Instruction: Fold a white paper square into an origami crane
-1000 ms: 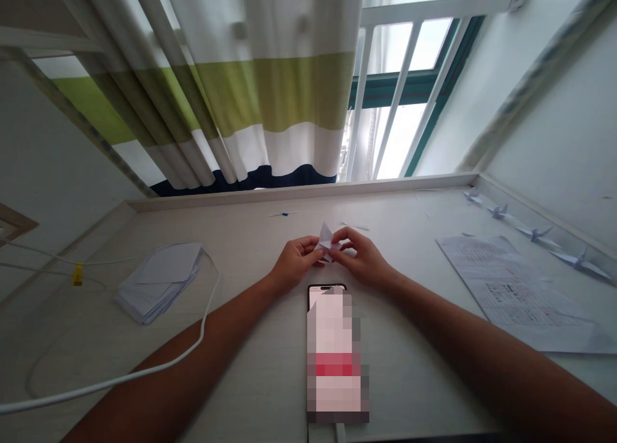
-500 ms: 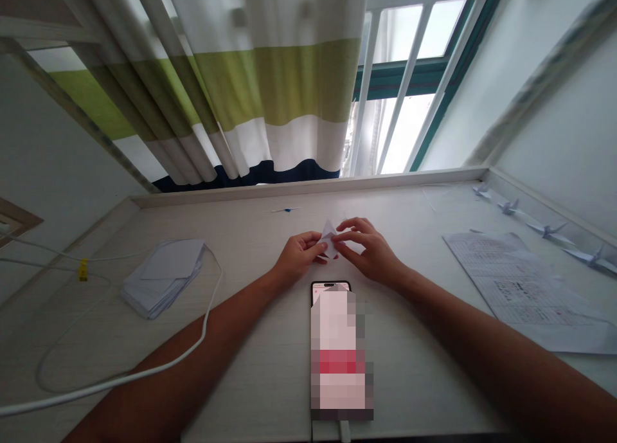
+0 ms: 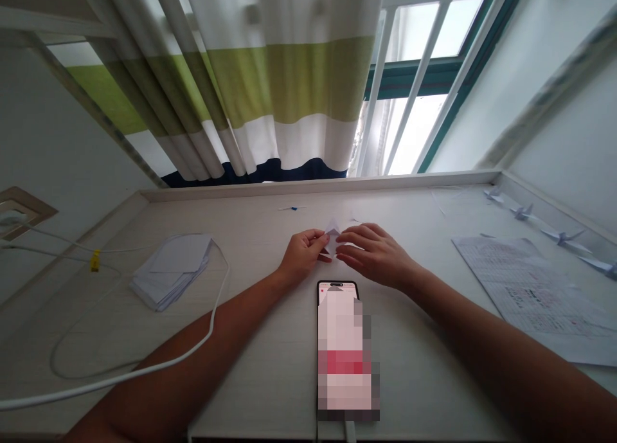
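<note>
A small white piece of folded paper (image 3: 333, 237) with a pointed top stands just above the table, between my two hands. My left hand (image 3: 304, 253) pinches its left side with thumb and fingers. At the right edge of the paper, my right hand (image 3: 373, 250) has its fingertips closed in against it, the back of the hand turned up. The fingers cover part of that edge. Just below the hands a phone (image 3: 342, 340) lies face up, its screen mostly blurred out, with a cable at its lower end.
A stack of white paper (image 3: 173, 266) lies at left, with a white cable (image 3: 212, 321) passing over my left forearm. At right are written sheets (image 3: 520, 289) and several folded paper cranes (image 3: 563, 237) along the ledge. A small blue-and-white item (image 3: 294, 208) lies near the back.
My right hand's fingers have come down and flattened along the paper's right side, where they were raised and bent before. The whole view has shifted slightly. My left hand keeps its pinch.
</note>
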`<state>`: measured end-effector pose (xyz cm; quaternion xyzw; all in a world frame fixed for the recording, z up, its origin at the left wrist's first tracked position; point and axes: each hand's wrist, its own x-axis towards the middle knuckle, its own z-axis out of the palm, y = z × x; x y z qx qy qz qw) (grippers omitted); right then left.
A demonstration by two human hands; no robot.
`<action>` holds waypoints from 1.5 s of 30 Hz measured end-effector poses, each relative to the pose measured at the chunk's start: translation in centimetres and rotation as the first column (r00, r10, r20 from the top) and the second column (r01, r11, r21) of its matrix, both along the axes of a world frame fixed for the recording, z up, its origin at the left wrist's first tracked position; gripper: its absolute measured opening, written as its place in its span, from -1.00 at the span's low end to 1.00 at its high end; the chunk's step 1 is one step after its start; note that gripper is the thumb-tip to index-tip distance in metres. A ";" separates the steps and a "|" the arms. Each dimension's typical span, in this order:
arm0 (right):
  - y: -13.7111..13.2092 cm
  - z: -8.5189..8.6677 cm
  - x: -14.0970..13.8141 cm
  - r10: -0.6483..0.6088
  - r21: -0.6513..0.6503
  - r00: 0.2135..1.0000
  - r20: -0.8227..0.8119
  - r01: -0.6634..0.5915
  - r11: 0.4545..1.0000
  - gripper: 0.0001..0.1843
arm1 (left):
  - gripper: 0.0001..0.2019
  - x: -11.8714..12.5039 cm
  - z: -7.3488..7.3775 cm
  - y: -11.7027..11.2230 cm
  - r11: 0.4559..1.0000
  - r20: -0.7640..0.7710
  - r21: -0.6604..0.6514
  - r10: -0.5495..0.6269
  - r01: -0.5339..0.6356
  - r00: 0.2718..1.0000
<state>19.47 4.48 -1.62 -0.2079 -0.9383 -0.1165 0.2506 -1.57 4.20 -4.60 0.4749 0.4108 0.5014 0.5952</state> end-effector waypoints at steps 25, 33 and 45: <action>-0.4 -0.2 -0.3 -0.041 -0.302 0.956 -0.292 -0.052 0.952 -0.84 | -0.47 -0.9 0.9 -0.2 0.977 0.004 0.017 -0.212 0.212 0.977; -0.6 -0.3 -0.8 -0.071 -0.374 0.925 -0.373 -0.081 0.924 -0.89 | -0.48 -0.7 0.4 0.0 0.982 -0.004 0.020 -0.186 0.186 0.982; -0.8 -0.3 -1.0 -0.104 -0.409 0.915 -0.389 -0.070 0.910 -0.90 | -0.45 -0.7 0.4 0.0 0.987 0.004 0.027 -0.158 0.157 0.987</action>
